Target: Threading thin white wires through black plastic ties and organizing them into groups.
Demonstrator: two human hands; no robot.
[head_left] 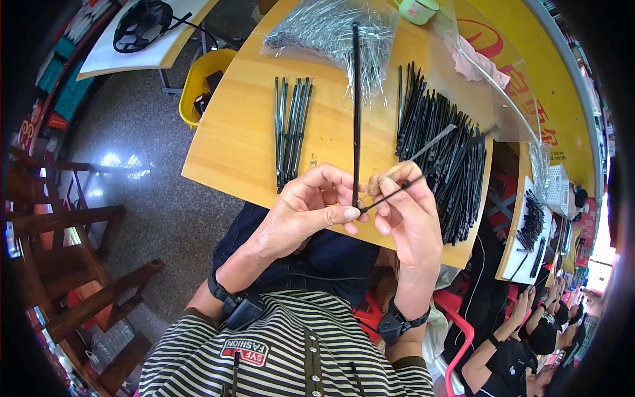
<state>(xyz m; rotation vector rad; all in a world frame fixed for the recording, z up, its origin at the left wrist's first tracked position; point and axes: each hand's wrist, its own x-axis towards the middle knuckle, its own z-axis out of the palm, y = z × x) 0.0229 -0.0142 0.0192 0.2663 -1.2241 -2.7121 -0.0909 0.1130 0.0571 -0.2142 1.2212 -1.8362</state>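
My left hand (304, 205) is closed, thumb and forefinger pinching the lower end of a long, thin black strip (356, 106) that stands upright over the table. My right hand (407, 212) is closed beside it, its fingers round a thinner black piece (395, 192) that slants from my left thumb tip. I cannot tell whether the two are joined. Beyond my right fingers a narrow grey strip (433, 141) sticks out, partly blurred. Several similar black strips (291, 132) lie side by side left of the hands. A large pile of black strips (446, 159) lies to the right.
A clear bag of thin silvery wires (331, 33) lies at the far side of the wooden table (225, 145). Near it are a green cup (417, 10) and a pink cloth (479, 63). A yellow bin (198, 79) stands left. Other people (509, 351) sit at the right.
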